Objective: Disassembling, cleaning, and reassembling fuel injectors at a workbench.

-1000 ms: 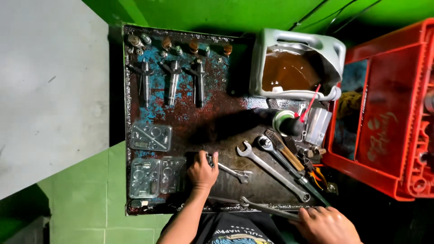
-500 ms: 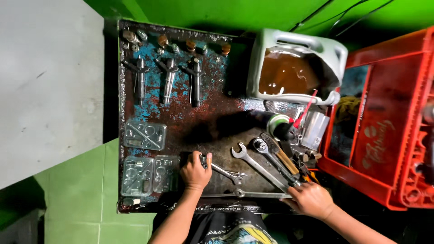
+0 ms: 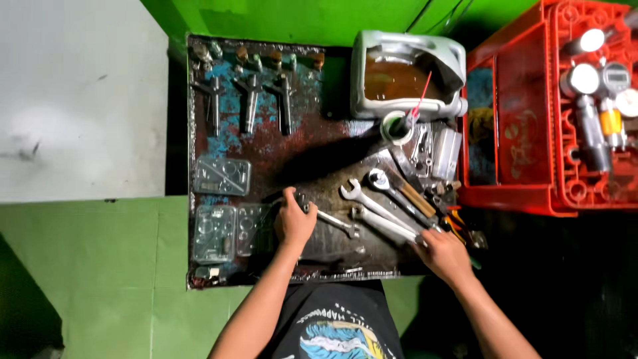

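At the counter's (image 3: 266, 143) near edge, rusty pitted metal with blue paint patches, the left hand (image 3: 293, 221) is curled around the dark end of a slim chrome spanner (image 3: 335, 223). The right hand (image 3: 444, 251), fingers bent, rests on the long steel wrenches' (image 3: 382, 209) handle ends at the near right corner; grip unclear. Clear plastic trays (image 3: 222, 175) lie along the left edge.

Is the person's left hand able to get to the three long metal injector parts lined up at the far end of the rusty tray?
Probably yes. The left hand rests low on the rusty metal tray, and bare tray lies between it and the three metal injector parts.
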